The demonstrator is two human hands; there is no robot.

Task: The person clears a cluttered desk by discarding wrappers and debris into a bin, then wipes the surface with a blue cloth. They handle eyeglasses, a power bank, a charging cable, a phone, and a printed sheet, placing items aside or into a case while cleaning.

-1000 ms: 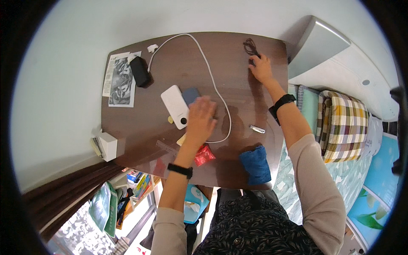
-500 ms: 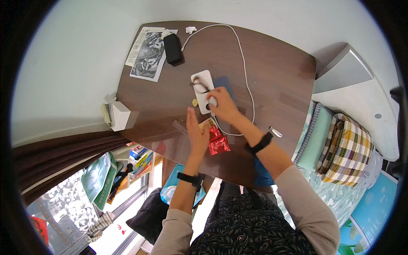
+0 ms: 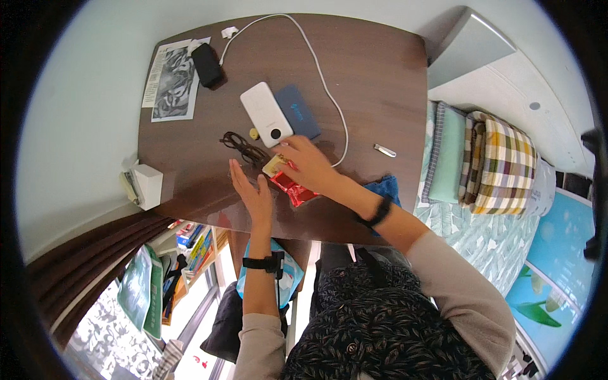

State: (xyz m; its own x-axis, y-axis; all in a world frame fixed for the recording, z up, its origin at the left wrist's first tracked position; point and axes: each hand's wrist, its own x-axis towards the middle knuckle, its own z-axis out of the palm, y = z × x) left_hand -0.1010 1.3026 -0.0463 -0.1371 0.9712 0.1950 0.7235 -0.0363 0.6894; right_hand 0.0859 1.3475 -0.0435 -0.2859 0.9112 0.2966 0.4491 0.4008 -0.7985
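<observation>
My left hand is open beside the red packets, fingers stretched out and holding nothing. My right hand is slightly blurred and reaches over the red foil packet and a small yellowish packet, partly covering both. Its fingers are apart, with nothing visible in them. Dark-framed eyeglasses lie just beyond my left fingertips. A white power bank rests past my right fingers, alongside a dark blue booklet. Next to the power bank sits a little yellow object.
A white cable curves from a black case around the table. Printed paper and crumpled tissue lie at the far left. Toward the right are a nail clipper and blue cloth. A white box stands left.
The eyeglasses, which my right hand held above the power bank, now lie on the table to its left. My right hand has come back over the red packet. The whole view has shifted.
</observation>
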